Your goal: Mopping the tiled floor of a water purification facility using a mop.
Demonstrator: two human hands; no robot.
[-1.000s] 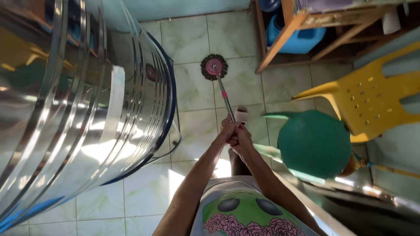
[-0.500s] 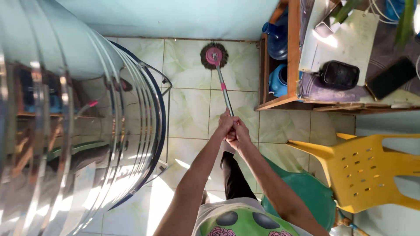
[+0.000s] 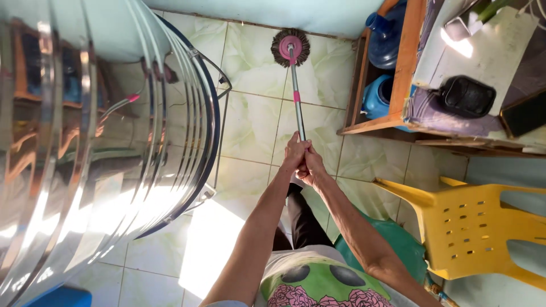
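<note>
Looking down, we see both hands wrapped around the top of a mop (image 3: 295, 85), one against the other. The left hand (image 3: 294, 153) is clenched on the pole a little higher up the shaft, and the right hand (image 3: 311, 165) is clenched on it just beside and below, the two touching. The pole is silver with pink bands and runs straight away from us to a round pink mop head (image 3: 290, 48) ringed with dark strands. That head rests on the pale green tiled floor (image 3: 250, 122), close to the foot of the light wall (image 3: 284, 14).

To our left stands a big shiny steel tank (image 3: 85, 148), ribbed, with a dark blue rim and a thin metal frame at its base. A patch of sunlight lies on the tiles beside it.

To our right is a wooden shelf (image 3: 406, 68). Two blue jugs (image 3: 384, 40) sit under it, and a black object lies on the board on top. Nearer to us is a yellow chair (image 3: 483, 227) with slots in its seat, and just beside it a green tub (image 3: 398, 250), partly hidden by the right forearm.

At the bottom edge we see a shirt with a green and pink print, and dark trousers below the hands.
</note>
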